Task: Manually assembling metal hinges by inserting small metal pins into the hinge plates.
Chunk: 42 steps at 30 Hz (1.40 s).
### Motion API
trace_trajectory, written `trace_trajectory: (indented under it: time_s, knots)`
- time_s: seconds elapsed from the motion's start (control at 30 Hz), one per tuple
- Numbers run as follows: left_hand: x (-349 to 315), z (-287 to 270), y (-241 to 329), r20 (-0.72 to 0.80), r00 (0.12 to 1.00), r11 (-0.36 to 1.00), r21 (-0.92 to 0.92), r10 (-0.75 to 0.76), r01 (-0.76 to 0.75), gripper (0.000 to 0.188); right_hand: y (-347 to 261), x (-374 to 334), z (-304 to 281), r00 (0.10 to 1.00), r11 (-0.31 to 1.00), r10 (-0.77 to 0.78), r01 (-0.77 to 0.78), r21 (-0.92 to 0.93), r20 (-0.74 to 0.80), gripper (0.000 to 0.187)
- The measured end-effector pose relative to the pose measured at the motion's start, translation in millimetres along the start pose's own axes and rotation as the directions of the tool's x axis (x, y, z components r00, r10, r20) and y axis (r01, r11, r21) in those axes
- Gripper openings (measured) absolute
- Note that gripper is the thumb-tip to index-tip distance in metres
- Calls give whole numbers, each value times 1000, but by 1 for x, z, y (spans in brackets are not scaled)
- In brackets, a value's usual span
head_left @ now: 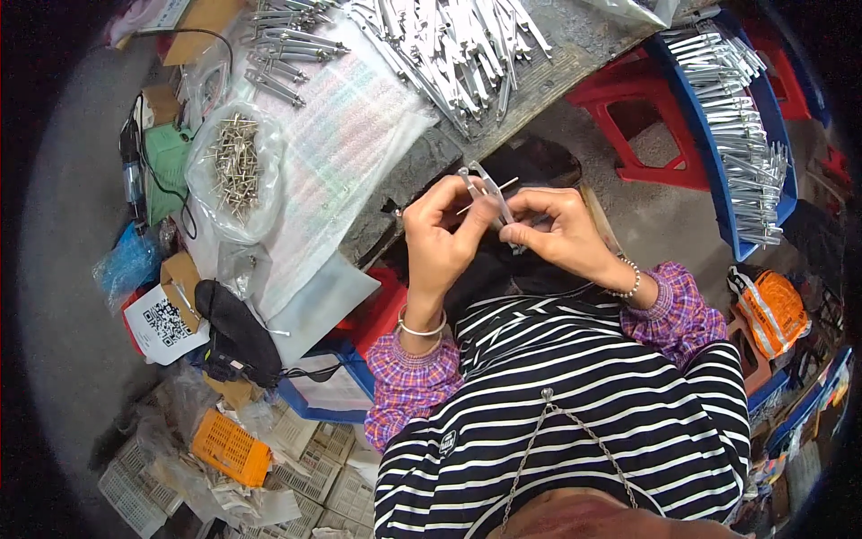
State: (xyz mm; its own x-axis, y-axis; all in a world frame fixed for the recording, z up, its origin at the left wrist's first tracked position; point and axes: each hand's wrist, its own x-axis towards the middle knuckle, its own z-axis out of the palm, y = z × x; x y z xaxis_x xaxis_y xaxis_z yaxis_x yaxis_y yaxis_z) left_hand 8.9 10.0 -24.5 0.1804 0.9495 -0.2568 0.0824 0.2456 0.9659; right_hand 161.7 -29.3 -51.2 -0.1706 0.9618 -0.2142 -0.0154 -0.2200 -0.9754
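Note:
Both my hands are raised in front of my lap, close to the table's edge. Between the fingertips of my left hand (446, 232) is a flat, silvery metal strip piece (494, 194), seemingly of two arms set at an angle. My right hand (567, 232) pinches the same piece from the other side, its thumb and fingers closed near the lower end. A thin metal pin (509, 183) sticks out at the piece's side; whether it goes through cannot be seen. Similar pins (237, 171) fill a clear plastic bag on the table to the left.
Loose metal strips (449, 54) are heaped on the worktable (539, 85); more pieces (287, 49) lie at its far left. A blue tray (718, 171) of strips rests on red stools (642, 121) at right. A corded tool (134, 180) and an orange basket (231, 447) are at left.

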Motion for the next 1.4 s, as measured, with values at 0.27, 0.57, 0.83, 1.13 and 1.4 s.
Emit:
trace_trajectory:
  time_s: [0.27, 0.57, 0.83, 1.13, 1.4]
  knots:
    - [7, 4, 9, 115, 991, 995, 59, 68, -75, 9, 0, -3, -7, 975, 961, -207, 188, -201, -77, 17]
    - [-5, 0, 12, 128, 990, 998, -42, 56, -51, 8, -7, -9, 0, 973, 968, -222, 212, -131, -68, 20]
    - [0, -8, 9, 142, 990, 1000, 3, -24, 23, 9, -9, -2, 1, 985, 983, -175, 174, -63, -13, 19]
    - [2, -4, 19, 135, 991, 1000, -1, 12, -12, 11, -9, -6, -3, 985, 984, -173, 172, -49, -20, 23]
    - [6, -8, 14, 178, 984, 999, 48, 13, -22, 14, -14, -4, -3, 975, 973, -221, 222, 56, -26, 24]
